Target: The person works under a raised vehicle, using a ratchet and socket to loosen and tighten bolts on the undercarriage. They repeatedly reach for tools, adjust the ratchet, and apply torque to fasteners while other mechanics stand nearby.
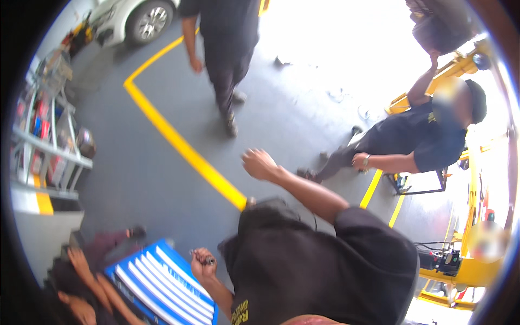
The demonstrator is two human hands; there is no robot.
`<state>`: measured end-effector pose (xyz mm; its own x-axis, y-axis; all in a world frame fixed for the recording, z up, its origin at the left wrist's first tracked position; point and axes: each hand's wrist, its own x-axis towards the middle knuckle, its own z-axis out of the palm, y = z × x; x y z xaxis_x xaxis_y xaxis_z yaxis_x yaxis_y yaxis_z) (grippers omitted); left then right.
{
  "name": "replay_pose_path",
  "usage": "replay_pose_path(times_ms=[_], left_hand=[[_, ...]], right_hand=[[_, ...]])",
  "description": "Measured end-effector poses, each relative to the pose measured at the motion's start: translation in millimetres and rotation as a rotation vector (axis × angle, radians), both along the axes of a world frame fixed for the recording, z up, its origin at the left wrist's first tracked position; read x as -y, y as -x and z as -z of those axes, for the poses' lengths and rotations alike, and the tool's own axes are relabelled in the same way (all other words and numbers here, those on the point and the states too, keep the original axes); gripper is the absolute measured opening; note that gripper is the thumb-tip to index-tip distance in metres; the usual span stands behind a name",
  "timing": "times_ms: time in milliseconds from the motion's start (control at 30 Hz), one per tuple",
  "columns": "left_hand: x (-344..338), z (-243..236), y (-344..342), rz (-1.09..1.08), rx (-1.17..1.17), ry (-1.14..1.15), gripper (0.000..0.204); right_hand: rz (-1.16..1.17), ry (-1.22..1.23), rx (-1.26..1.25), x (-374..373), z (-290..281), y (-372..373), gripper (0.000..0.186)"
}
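Observation:
My left hand [203,267] is closed around a small dark object with a metallic glint [209,261]; its kind is too small to make out. It is beside a blue board with white stripes [162,279], which lies lower and to the left. Stretched forward from my dark sleeve, my right hand [261,164] hangs above the grey floor near a yellow line. Its back faces me and its fingers look curled together. The underside of that hand is hidden, so anything inside it does not show.
A person in dark clothes [230,49] stands ahead on the grey floor [162,179]. Another person [417,138] is on the right by yellow equipment [479,271]. A third person [81,287] is beside the board. Shelves [49,141] line the left; a white car [111,24] stands behind.

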<state>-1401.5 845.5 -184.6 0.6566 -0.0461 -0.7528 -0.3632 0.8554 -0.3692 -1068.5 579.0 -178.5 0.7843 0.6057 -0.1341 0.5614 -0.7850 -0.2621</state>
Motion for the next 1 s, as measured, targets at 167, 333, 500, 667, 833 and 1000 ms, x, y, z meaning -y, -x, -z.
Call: replay_pose_path(times_ms=[167,333,500,667,833,1000], left_hand=[[51.0,8.5,-164.3,0.286,0.035,-0.064,0.037],[75.7,45.6,-279.1,0.607,-0.077,-0.104,0.037],[107.9,81.9,-395.8,0.818,-0.138,-0.031,0.033],[148.5,96.4,-537.5,0.984,-0.101,-0.137,0.026],[208.2,107.4,-667.9,1.157,-0.072,-0.073,0.024],[297.7,115.8,-799.6,1.238,-0.052,0.067,0.023]], right_hand=[[0.321,0.166,-0.262,178.6,12.7,-35.4,0.027],[0.398,0.263,-0.575,254.3,43.1,-36.1,0.032],[0.515,0.171,-0.622,287.3,74.6,-100.3,0.035],[0.825,0.005,-0.406,304.2,109.2,-180.1,0.023],[1.181,-0.123,-0.436,322.0,109.3,-239.3,0.024],[1.349,-0.111,-0.568,367.2,144.3,-283.9,0.026]])
